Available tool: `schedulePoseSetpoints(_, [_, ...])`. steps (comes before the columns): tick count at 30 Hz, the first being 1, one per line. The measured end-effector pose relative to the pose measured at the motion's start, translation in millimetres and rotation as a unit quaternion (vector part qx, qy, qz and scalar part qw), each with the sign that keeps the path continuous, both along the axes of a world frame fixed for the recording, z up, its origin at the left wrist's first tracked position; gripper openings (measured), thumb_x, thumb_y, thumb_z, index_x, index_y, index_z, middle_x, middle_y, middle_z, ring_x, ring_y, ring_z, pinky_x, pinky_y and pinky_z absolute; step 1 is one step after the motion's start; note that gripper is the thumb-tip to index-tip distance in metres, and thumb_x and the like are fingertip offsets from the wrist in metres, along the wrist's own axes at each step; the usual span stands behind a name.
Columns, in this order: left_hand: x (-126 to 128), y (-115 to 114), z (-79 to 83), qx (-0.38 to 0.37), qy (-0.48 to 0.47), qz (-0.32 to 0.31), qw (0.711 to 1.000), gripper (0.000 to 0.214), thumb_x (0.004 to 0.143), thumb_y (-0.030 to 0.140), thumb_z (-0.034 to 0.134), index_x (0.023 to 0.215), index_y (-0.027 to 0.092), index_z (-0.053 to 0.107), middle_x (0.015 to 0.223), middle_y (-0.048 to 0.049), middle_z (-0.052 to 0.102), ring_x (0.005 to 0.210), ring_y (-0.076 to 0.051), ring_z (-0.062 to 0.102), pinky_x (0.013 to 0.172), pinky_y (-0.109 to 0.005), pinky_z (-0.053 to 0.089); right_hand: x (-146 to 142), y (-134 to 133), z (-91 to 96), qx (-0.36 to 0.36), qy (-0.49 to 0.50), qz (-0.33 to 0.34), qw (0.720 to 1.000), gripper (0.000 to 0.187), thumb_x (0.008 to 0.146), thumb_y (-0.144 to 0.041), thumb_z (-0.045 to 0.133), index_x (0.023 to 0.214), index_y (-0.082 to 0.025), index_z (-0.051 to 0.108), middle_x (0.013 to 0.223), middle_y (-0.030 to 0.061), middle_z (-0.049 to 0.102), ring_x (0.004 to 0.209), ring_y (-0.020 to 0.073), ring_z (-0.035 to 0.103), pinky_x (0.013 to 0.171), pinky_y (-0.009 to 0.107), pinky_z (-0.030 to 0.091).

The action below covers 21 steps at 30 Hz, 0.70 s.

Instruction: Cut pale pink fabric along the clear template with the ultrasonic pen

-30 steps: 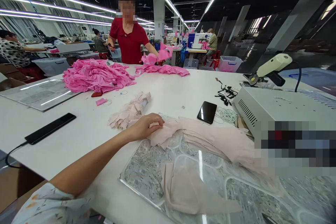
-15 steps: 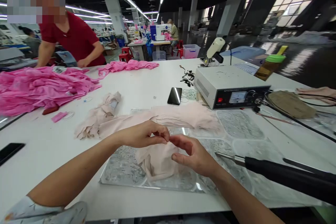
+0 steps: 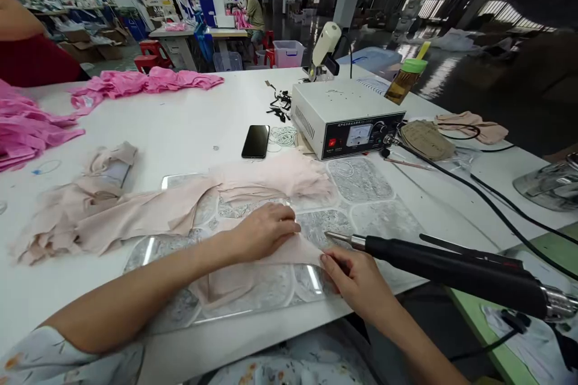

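Note:
A pale pink fabric piece (image 3: pixel 239 280) lies on a clear patterned mat (image 3: pixel 361 183) at the table's near edge. My left hand (image 3: pixel 266 230) rests on top of it, fingers curled and pressing the cloth down. My right hand (image 3: pixel 356 277) pinches the cloth's right corner between thumb and fingers. More pale pink pieces (image 3: pixel 130 210) spread to the left and behind. A black handheld tool with a metal tip (image 3: pixel 447 267) lies just right of my right hand, untouched.
A white control box with a dial (image 3: pixel 347 117) stands behind the mat, cables running right. A black phone (image 3: pixel 255 141) lies left of it. Bright pink garments (image 3: pixel 144 81) are piled at far left, by a person in red (image 3: pixel 31 54). A green-capped bottle (image 3: pixel 406 79) stands behind the box.
The view has swung right and down. My hands have lowered from pinching something in the air to the cloth on the mat; the left now presses it, the right grips its corner.

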<state>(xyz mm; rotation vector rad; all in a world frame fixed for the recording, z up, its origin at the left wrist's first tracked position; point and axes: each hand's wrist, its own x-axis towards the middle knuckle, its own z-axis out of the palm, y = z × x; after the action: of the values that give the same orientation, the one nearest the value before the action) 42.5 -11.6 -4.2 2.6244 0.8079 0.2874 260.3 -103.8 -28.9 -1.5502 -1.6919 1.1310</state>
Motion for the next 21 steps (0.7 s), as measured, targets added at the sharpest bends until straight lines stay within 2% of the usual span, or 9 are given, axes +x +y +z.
schedulePoseSetpoints(4, [-2.9, -18.6, -3.8, 0.105, -0.009, -0.098, 0.990, 0.022, 0.099, 0.015, 0.044, 0.107, 0.015, 0.065, 0.102, -0.0094, 0.064, 0.091, -0.019, 0.060, 0.085, -0.032, 0.046, 3.7, -6.3, 2.4, 0.017, -0.036, 0.003, 0.999, 0.035, 0.089, -0.043, 0.046, 0.062, -0.022, 0.054, 0.053, -0.0005, 0.049, 0.051, 0.0145, 0.043, 0.052, 0.028, 0.032])
schedulePoseSetpoints(7, [-4.6, -23.9, -2.4, 0.166, -0.007, -0.125, 0.978, 0.021, 0.100, 0.012, 0.043, 0.104, 0.013, 0.064, 0.098, -0.0097, 0.064, 0.087, -0.018, 0.059, 0.082, -0.032, 0.047, 6.6, -10.3, 4.4, 0.023, -0.054, 0.002, 0.998, 0.032, 0.088, -0.041, 0.047, 0.065, -0.022, 0.057, 0.058, 0.0012, 0.056, 0.053, 0.0153, 0.047, 0.053, 0.029, 0.034])
schedulePoseSetpoints(11, [-2.1, -26.9, 0.5, 0.200, -0.011, -0.158, 0.967, 0.021, 0.100, 0.010, 0.043, 0.109, 0.008, 0.061, 0.097, -0.0109, 0.065, 0.088, -0.019, 0.059, 0.083, -0.033, 0.048, 26.3, -21.3, -2.0, 0.024, -0.080, -0.019, 0.996, 0.032, 0.088, -0.042, 0.048, 0.066, -0.022, 0.060, 0.056, 0.0009, 0.058, 0.050, 0.0149, 0.052, 0.050, 0.027, 0.040])
schedulePoseSetpoints(14, [0.0, -30.6, 0.2, 0.202, -0.003, -0.160, 0.966, 0.018, 0.098, 0.009, 0.047, 0.111, 0.007, 0.060, 0.093, -0.0089, 0.065, 0.082, -0.017, 0.059, 0.081, -0.032, 0.049, 50.8, -32.8, -11.3, -0.013, -0.047, -0.090, 0.995, 0.029, 0.082, -0.049, 0.059, 0.079, -0.022, 0.067, 0.064, 0.0027, 0.066, 0.058, 0.0180, 0.063, 0.052, 0.026, 0.050])
schedulePoseSetpoints(16, [0.3, -32.9, -0.9, 0.205, -0.005, -0.152, 0.967, 0.018, 0.098, 0.008, 0.047, 0.110, 0.008, 0.060, 0.092, -0.0078, 0.065, 0.079, -0.015, 0.058, 0.078, -0.031, 0.049, 62.5, -38.9, -14.4, -0.010, -0.013, -0.193, 0.981, 0.035, 0.074, -0.053, 0.069, 0.088, -0.021, 0.068, 0.069, 0.0042, 0.069, 0.062, 0.0211, 0.068, 0.054, 0.027, 0.054])
schedulePoseSetpoints(17, [0.3, -33.9, -1.4, 0.208, -0.011, -0.151, 0.966, 0.019, 0.098, 0.008, 0.046, 0.111, 0.008, 0.060, 0.094, -0.0082, 0.065, 0.080, -0.015, 0.059, 0.078, -0.031, 0.049, 65.2, -40.6, -14.3, -0.011, 0.021, -0.232, 0.972, 0.041, 0.071, -0.052, 0.073, 0.098, -0.021, 0.067, 0.075, 0.0048, 0.071, 0.066, 0.0223, 0.069, 0.058, 0.029, 0.057])
schedulePoseSetpoints(19, [0.4, -36.0, -1.9, 0.213, -0.021, -0.152, 0.965, 0.022, 0.099, 0.007, 0.044, 0.116, 0.005, 0.058, 0.099, -0.0107, 0.066, 0.085, -0.017, 0.060, 0.079, -0.032, 0.050, 64.2, -40.3, -11.3, 0.023, 0.110, -0.299, 0.948, 0.061, 0.070, -0.047, 0.076, 0.123, -0.025, 0.057, 0.099, 0.0074, 0.072, 0.079, 0.0243, 0.071, 0.072, 0.037, 0.060])
schedulePoseSetpoints(21, [1.1, -38.4, -1.6, 0.216, -0.020, -0.155, 0.964, 0.024, 0.099, 0.006, 0.042, 0.117, 0.003, 0.056, 0.102, -0.0131, 0.066, 0.088, -0.019, 0.061, 0.078, -0.034, 0.050, 57.3, -35.1, -6.7, 0.092, 0.189, -0.317, 0.925, 0.067, 0.066, -0.042, 0.080, 0.126, -0.026, 0.054, 0.121, 0.0099, 0.065, 0.099, 0.0282, 0.068, 0.085, 0.044, 0.058])
